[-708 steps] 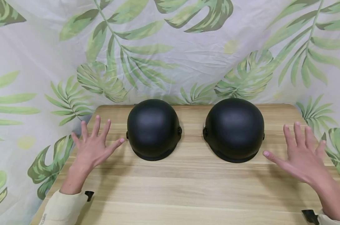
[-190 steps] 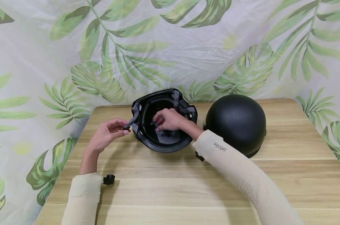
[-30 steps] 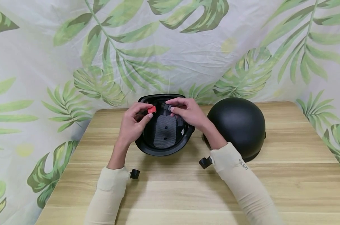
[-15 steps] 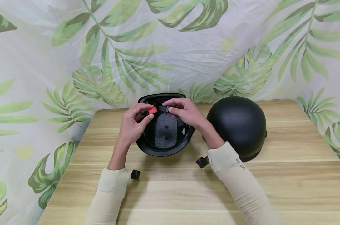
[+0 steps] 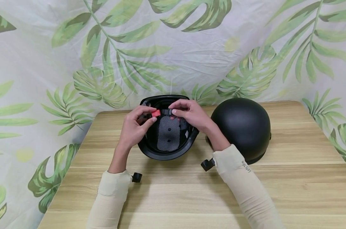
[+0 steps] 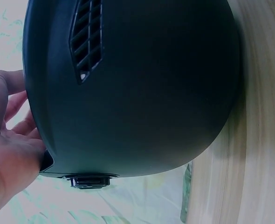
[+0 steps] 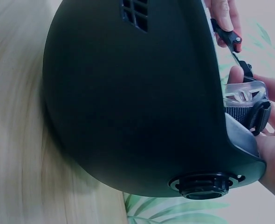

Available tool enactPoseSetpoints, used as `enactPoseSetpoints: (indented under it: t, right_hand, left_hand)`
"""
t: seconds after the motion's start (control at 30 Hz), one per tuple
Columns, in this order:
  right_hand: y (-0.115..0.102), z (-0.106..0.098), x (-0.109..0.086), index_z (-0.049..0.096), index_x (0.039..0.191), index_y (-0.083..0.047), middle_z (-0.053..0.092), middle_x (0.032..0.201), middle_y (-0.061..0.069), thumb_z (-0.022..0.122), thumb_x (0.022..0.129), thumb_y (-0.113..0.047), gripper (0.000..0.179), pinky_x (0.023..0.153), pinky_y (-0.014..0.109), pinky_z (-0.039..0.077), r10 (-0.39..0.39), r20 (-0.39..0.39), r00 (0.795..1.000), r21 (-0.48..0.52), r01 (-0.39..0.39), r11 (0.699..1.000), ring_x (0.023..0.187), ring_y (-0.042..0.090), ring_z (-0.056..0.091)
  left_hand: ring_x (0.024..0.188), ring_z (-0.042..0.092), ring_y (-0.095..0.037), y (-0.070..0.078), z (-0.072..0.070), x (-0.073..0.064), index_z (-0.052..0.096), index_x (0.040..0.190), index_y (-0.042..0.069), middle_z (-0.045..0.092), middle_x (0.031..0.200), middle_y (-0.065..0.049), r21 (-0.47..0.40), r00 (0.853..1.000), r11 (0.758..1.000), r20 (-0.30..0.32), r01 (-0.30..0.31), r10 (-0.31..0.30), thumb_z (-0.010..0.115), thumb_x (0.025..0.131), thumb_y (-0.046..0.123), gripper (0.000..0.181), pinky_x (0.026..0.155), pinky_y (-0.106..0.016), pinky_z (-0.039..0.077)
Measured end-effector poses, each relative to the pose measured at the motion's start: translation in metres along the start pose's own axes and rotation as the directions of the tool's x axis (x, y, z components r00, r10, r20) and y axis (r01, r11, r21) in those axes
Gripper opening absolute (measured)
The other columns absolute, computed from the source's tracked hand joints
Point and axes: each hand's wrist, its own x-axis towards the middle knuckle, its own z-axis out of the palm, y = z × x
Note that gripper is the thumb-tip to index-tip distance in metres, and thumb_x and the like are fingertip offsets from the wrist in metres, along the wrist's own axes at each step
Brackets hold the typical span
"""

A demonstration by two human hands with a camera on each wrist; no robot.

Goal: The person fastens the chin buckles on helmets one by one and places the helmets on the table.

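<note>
An upturned black helmet (image 5: 167, 155) lies on the table, its padded inside facing up. Over its opening my left hand (image 5: 132, 127) pinches a red buckle piece (image 5: 156, 113) between thumb and fingers. From the other side my right hand (image 5: 193, 116) pinches a black buckle piece (image 5: 166, 112) on the chin strap, close beside the red one. In the right wrist view the red and black buckle end (image 7: 237, 44) faces the other piece, with a clear plastic part (image 7: 244, 93) on the strap below. The helmet shell (image 6: 137, 102) hides most of my left fingers in the left wrist view.
A second black helmet (image 5: 241, 128) sits dome up at the right, close to my right forearm. The wooden table (image 5: 173, 197) ends at a leaf-printed cloth (image 5: 190, 63) behind. A black wrist mount (image 5: 208, 164) sticks out from my right sleeve.
The left helmet, dome up at first, is now upturned. Since 6.3 seconds ago both hands have come together over it with the buckle pieces. In the last second they barely shift.
</note>
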Motion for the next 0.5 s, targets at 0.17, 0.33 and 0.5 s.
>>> enactPoseSetpoints:
  t: [0.17, 0.33, 0.5]
  right_hand:
    - [-0.0002, -0.0021, 0.0008, 0.065, 0.134, 0.004, 0.071, 0.115, 0.006, 0.061, 0.108, -0.011, 0.030, 0.083, 0.033, 0.058, 0.033, 0.025, 0.999, 0.030, -0.034, 0.999, 0.094, 0.013, 0.076]
    - [0.0005, -0.0041, 0.0014, 0.065, 0.134, 0.005, 0.071, 0.109, 0.003, 0.060, 0.108, -0.010, 0.030, 0.079, 0.028, 0.056, 0.031, 0.039, 0.999, 0.043, -0.033, 0.999, 0.093, 0.015, 0.075]
    - [0.0032, -0.0058, 0.0016, 0.069, 0.131, 0.001, 0.073, 0.106, 0.001, 0.069, 0.103, -0.011, 0.030, 0.086, 0.033, 0.059, 0.015, 0.039, 0.999, 0.043, -0.017, 0.999, 0.097, 0.019, 0.072]
  left_hand:
    - [0.096, 0.069, -0.003, 0.0004, 0.0003, 0.0000, 0.076, 0.121, 0.003, 0.073, 0.116, -0.014, -0.012, 1.000, 1.000, 0.003, -0.013, 0.013, 0.080, 0.093, 0.000, 0.028, 0.084, -0.018, 0.061]
    - [0.096, 0.069, -0.004, 0.0018, 0.0002, 0.0001, 0.077, 0.120, 0.003, 0.073, 0.115, -0.013, -0.019, 1.000, 1.000, 0.005, -0.017, 0.018, 0.081, 0.092, 0.001, 0.028, 0.085, -0.019, 0.061]
    - [0.097, 0.068, -0.004, 0.0022, 0.0014, -0.0001, 0.077, 0.119, 0.002, 0.073, 0.114, -0.015, -0.014, 0.999, 0.999, -0.001, -0.032, 0.032, 0.081, 0.091, -0.002, 0.029, 0.083, -0.017, 0.060]
